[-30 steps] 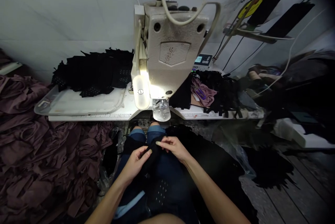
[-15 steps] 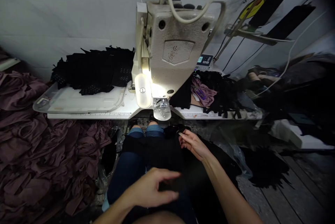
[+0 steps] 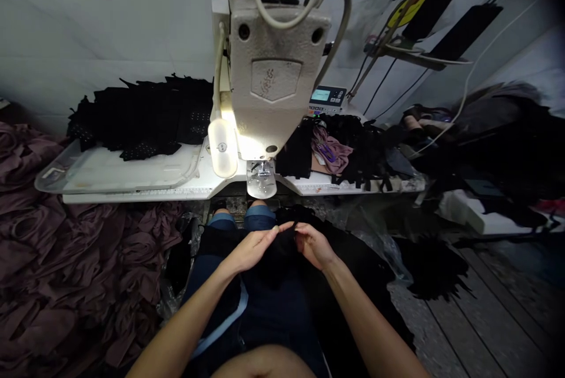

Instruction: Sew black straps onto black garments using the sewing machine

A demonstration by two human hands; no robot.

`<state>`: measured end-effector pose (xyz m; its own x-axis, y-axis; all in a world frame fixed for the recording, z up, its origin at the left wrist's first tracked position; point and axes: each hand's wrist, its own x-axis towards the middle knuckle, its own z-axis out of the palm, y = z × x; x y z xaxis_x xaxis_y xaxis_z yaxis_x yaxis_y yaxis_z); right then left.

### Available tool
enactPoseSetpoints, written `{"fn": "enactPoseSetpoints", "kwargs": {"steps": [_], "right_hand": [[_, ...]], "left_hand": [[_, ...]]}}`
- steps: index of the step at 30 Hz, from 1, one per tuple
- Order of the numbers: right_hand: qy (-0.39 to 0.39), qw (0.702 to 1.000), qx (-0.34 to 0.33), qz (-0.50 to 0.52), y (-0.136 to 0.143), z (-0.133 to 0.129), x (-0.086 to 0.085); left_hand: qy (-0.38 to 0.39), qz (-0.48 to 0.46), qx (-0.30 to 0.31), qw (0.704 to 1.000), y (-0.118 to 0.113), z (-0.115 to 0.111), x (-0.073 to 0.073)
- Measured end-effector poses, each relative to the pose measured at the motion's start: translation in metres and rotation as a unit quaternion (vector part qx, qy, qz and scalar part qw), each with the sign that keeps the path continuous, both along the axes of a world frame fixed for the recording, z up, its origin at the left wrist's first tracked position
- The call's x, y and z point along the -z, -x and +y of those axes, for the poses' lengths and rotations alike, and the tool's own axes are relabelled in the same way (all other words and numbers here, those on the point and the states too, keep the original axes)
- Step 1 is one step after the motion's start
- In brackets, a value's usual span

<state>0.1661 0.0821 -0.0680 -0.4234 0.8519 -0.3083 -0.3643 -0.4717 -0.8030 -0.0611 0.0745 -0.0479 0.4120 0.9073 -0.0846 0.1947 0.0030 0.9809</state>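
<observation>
Over my lap lies black fabric (image 3: 353,266), bunched between my knees and spilling to the right. My left hand (image 3: 253,248) grips its upper part, thumb and fingers pressed together. Close beside it, my right hand (image 3: 312,244) pinches the same dark cloth with curled fingers. The fingertips nearly meet; the exact edge they hold is hard to make out against the black. Just beyond the hands stands a sewing machine (image 3: 276,89) with its lamp (image 3: 223,147) lit.
Black pieces (image 3: 145,116) lie on a clear plastic tray (image 3: 132,172) at the left. Mauve cloth (image 3: 79,284) is heaped below it. Right of the machine are black straps and a mauve scrap (image 3: 333,151). Black thread cones (image 3: 465,36) stand at upper right.
My left hand has moved up and forward from above my lap and closed on the black fabric beside my right hand. The view has shifted slightly to the right.
</observation>
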Motion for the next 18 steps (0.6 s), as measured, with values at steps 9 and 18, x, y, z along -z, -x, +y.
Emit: {"fn": "enactPoseSetpoints", "kwargs": {"steps": [9,18], "right_hand": [[-0.066,0.944,-0.251,-0.205,-0.008,-0.014,0.028],[-0.158,0.923,-0.217,-0.276,-0.046,-0.003,0.003]], "left_hand": [[0.051,-0.046,-0.125,0.990,0.037,-0.025,-0.005],[0.055,-0.066,-0.257,0.962,0.068,-0.038,0.000]]}}
